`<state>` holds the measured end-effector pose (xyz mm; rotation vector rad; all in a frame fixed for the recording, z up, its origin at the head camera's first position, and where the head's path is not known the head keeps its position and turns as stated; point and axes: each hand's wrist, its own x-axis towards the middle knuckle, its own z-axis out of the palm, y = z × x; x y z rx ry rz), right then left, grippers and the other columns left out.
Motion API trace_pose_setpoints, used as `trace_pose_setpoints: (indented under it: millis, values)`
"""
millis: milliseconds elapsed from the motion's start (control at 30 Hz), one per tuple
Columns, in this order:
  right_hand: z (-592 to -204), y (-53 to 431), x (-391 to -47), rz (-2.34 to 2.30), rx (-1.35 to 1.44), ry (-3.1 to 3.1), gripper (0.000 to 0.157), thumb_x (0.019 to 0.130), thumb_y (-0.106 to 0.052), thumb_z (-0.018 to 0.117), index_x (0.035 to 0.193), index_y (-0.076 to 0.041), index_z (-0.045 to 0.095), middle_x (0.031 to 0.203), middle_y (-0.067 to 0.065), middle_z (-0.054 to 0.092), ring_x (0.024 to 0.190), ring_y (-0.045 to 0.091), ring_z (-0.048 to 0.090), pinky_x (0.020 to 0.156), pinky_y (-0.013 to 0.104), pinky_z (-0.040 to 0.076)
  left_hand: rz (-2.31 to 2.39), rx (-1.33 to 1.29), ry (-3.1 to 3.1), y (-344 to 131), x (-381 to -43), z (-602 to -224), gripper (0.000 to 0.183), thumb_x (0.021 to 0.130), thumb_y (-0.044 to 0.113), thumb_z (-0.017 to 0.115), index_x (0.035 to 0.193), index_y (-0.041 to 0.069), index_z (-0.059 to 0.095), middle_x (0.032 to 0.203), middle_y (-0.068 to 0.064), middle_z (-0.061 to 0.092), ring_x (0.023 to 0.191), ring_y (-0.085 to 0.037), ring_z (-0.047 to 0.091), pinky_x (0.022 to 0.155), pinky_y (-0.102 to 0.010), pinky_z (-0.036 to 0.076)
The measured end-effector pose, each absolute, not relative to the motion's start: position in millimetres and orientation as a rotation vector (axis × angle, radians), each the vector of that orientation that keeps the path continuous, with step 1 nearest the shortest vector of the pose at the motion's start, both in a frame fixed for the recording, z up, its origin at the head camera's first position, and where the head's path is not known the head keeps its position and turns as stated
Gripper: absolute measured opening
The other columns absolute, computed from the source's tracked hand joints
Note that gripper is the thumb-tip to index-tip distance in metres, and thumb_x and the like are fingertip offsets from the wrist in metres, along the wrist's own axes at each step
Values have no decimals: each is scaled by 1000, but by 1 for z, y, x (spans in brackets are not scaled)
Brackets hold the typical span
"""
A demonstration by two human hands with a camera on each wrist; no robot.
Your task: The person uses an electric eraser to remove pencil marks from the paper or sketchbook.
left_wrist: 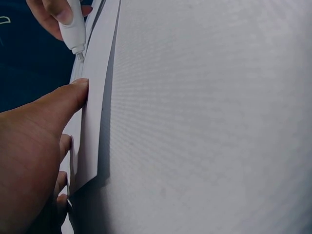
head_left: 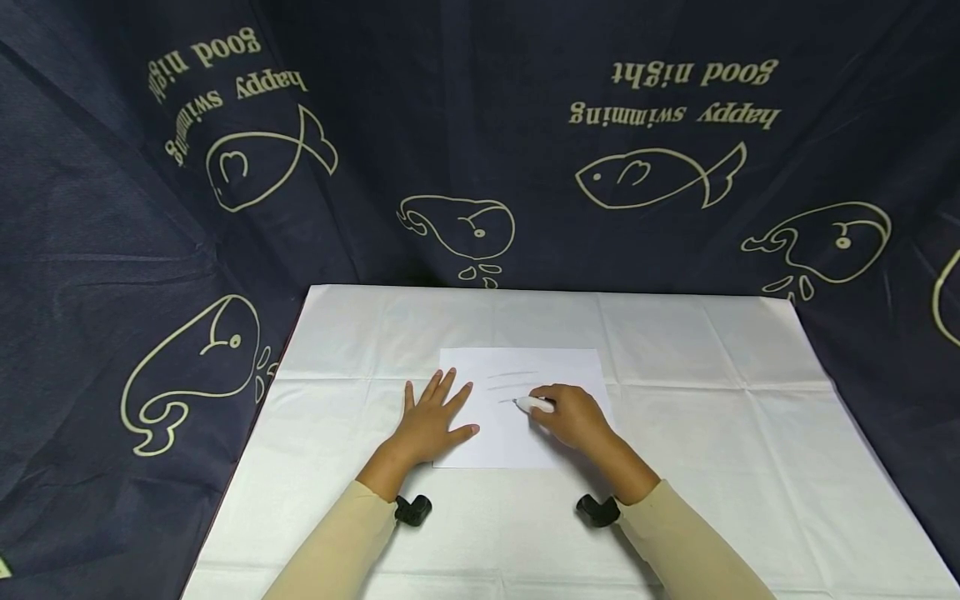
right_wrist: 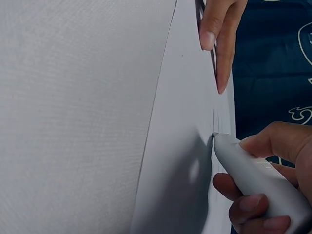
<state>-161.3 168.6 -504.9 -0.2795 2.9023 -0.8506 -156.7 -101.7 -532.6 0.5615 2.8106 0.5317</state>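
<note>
A white sheet of paper (head_left: pixel 480 450) lies on the cloth-covered table with several faint grey strokes (head_left: pixel 513 387) across it. My left hand (head_left: pixel 427 427) rests on the sheet's left side, fingers spread. In my right hand (head_left: pixel 576 417) I grip a thick white pen (right_wrist: pixel 253 175), its narrow tip touching the paper at the left part of the lowest stroke. The left wrist view shows the white pen (left_wrist: pixel 73 34) beyond my left thumb (left_wrist: pixel 73 95). Part of its body is hidden by my right fingers.
White cloth (head_left: pixel 697 467) with fold creases covers the table. Behind and beside it hangs a dark blue curtain (head_left: pixel 540 250) printed with fish, whales and lettering. A black wrist camera sits at each cuff, the left one (head_left: pixel 414 510) and the right one (head_left: pixel 597 511).
</note>
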Motion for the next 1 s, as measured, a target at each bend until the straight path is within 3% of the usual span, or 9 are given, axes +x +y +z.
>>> trace_pose_setpoints:
  millis: [1000]
  values:
    - [-505, 165, -160, -864, -279, 2909, 26, 91, -23, 74, 114, -12, 77, 119, 13, 75, 109, 32, 70, 91, 50, 55, 515, 560, 2810, -101, -156, -531, 76, 98, 61, 53, 161, 26, 29, 172, -7, 7, 160, -33, 3, 119, -74, -4]
